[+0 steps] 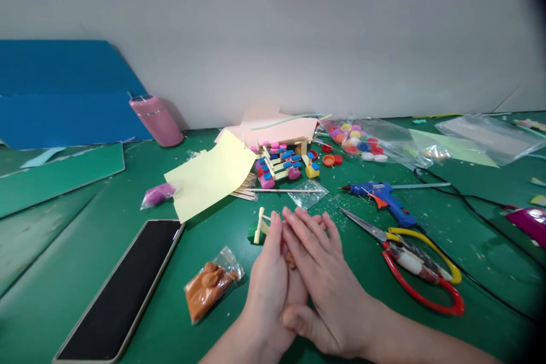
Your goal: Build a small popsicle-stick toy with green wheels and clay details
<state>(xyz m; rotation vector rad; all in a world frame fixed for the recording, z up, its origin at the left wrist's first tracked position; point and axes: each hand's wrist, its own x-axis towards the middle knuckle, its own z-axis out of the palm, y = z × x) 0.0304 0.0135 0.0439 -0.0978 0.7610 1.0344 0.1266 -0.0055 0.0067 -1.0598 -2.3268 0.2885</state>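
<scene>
My left hand (273, 284) is turned palm up, and my right hand (326, 281) lies over it with its fingers stretched out. Between the two palms a small piece of brown clay (290, 260) shows, partly hidden by the right fingers. Just beyond my left fingertips stands a small cream and green piece (260, 227). To the left of my left hand lies a clear bag of orange-brown clay (211, 283).
A phone (123, 290) lies at the left, near yellow paper (213, 173). Small colourful models (279, 165) sit at the centre back. At the right are open scissors (420, 267) and a blue glue gun (384, 196) with a black cord.
</scene>
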